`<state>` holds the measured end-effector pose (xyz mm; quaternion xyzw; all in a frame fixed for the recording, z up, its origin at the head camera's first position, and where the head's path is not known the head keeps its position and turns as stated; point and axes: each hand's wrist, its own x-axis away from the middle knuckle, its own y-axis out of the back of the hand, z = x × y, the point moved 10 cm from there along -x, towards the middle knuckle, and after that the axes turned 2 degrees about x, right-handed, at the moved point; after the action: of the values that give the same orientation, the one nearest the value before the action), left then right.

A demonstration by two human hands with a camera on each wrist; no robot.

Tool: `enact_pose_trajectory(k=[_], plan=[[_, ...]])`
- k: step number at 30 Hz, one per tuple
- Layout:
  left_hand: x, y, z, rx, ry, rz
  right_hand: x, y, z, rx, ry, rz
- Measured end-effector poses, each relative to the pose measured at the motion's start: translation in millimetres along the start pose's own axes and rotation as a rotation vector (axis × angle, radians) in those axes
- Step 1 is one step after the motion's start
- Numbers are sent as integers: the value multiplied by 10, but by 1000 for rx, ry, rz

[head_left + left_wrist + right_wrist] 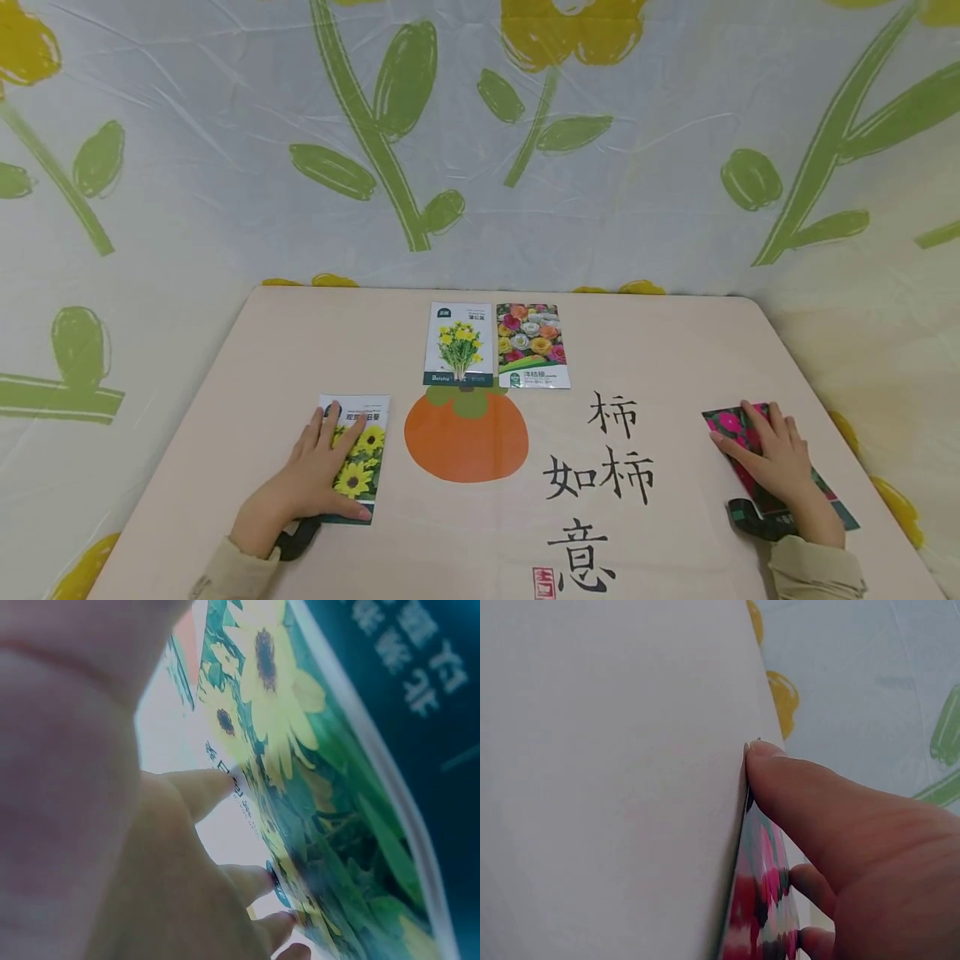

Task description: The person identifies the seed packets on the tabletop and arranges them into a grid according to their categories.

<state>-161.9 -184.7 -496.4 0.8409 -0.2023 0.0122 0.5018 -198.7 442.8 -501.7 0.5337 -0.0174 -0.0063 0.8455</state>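
Note:
Spread over a seed packet with yellow sunflower-like blooms [370,439] is my left hand [309,477], its fingers fairly straight on the packet's face. In the left wrist view the fingertips touch the packet [300,750]. At the right, my right hand [783,467] rests on a dark seed packet with pink and red flowers [729,423], which lies tilted on the table. The right wrist view shows the thumb [802,795] at the packet's edge and other fingertips on its face. Both hands partly hide their packets.
Two more seed packets lie side by side at the back: one with yellow flowers [459,343], one with mixed-colour blooms [533,345]. The pale tabletop [450,533] bears a printed orange persimmon [467,437] and black characters. A flowered cloth [600,217] hangs behind.

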Motion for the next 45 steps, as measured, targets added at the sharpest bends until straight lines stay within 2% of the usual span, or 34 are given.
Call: enact_pose_trajectory(k=[14, 23, 34, 45], plan=[[-69, -100, -143, -3, -9, 37, 0, -19, -25, 10, -4, -5], [-114, -166, -171, -22, 7, 64, 9, -17, -18, 5, -6, -8], [-163, -164, -204, -34, 56, 93, 11, -7, -7, 7, -7, -3], [-169, -146, -274, -72, 72, 80, 6, -9, -15, 11, -14, -4]])
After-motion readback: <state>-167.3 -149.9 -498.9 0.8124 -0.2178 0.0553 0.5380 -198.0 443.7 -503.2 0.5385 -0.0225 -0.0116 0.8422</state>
